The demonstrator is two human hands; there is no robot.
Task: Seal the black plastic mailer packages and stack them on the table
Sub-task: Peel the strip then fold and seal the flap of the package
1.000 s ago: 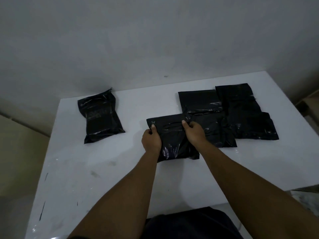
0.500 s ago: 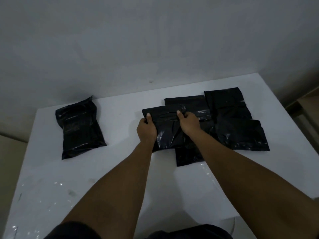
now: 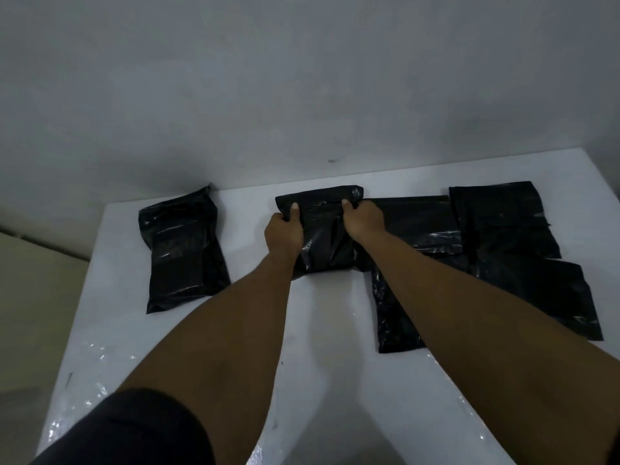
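Head view, centre: left hand (image 3: 283, 231) and right hand (image 3: 364, 221) hold black mailer (image 3: 322, 214) at folded top edge, fingers (image 3: 295, 212) clamped on it. Judged soft, slippery, light; grip the fold.

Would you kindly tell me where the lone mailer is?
Head view: the lone mailer lies on the table's left side, near the wall, apart from the held mailer.

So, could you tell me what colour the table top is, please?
The table is white; head view.
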